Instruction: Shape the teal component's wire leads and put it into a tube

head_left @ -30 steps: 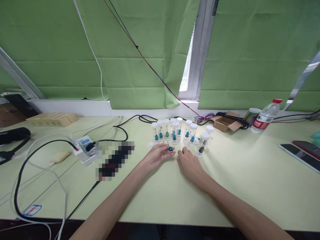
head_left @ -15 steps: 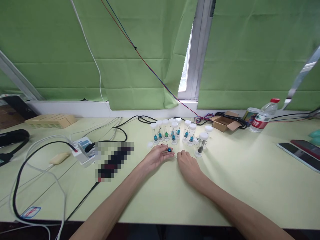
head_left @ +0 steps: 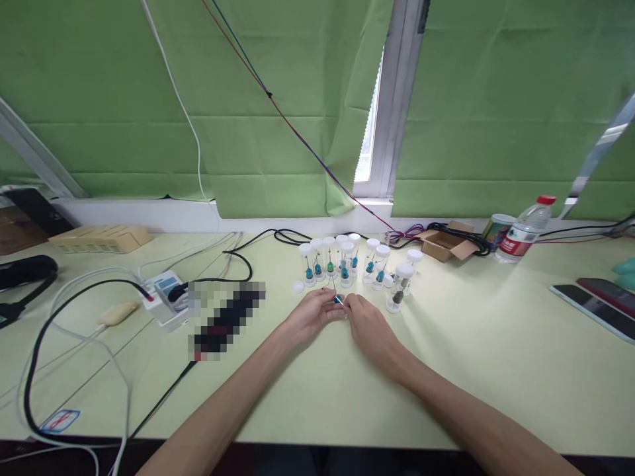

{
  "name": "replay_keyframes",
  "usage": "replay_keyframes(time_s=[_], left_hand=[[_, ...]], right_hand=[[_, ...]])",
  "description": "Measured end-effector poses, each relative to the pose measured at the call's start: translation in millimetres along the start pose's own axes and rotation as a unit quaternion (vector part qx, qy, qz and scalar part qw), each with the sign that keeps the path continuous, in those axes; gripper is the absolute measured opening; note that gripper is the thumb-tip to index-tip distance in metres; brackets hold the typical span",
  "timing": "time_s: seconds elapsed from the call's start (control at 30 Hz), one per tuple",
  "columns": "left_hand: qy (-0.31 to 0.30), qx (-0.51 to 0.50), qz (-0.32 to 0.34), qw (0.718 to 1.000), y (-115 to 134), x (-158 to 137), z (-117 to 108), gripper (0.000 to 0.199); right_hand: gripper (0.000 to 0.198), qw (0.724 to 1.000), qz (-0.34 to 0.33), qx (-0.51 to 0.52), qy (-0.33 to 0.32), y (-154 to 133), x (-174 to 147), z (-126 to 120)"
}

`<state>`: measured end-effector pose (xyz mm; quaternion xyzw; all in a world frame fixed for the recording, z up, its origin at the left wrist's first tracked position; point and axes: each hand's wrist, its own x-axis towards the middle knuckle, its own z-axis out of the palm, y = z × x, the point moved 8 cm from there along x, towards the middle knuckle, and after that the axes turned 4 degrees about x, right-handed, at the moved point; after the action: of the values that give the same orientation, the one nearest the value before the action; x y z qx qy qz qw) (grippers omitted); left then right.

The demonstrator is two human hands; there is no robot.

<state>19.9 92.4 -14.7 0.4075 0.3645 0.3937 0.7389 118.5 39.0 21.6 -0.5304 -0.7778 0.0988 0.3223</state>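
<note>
My left hand (head_left: 308, 317) is closed on a small blue bead-like piece (head_left: 337, 299) with thin dark wires sticking up from it. My right hand (head_left: 371, 330) pinches a thin white stick (head_left: 340, 301), whose end lies across the blue piece. The two hands meet fingertip to fingertip just above the table. Behind them stand several clear vials (head_left: 346, 271) with white caps, most with a blue piece inside. One vial holds a green piece (head_left: 331, 267), and the nearest vial (head_left: 399, 289) at the right holds a dark one. Left of the group lies a loose white cap (head_left: 297, 287).
An open cardboard box (head_left: 446, 244), a can (head_left: 499, 229) and a red-capped bottle (head_left: 526, 230) are at the back right. Phones (head_left: 592, 311) lie at the right edge. A white power strip (head_left: 171, 301) and looping cables (head_left: 32, 370) spread over the left side.
My right hand has moved slightly left and up, closing the gap to my left hand. The white stick now reaches over the blue piece. The vials have not moved.
</note>
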Motion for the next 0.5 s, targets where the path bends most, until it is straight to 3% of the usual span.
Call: replay_keyframes(time_s=[0.5], left_hand=[[-0.002,0.021,0.000,1.000,0.7,-2.9,3.4,0.010]], right_hand=[[0.022,1.000,0.004,0.014,-0.001,6.2,0.7,3.2]])
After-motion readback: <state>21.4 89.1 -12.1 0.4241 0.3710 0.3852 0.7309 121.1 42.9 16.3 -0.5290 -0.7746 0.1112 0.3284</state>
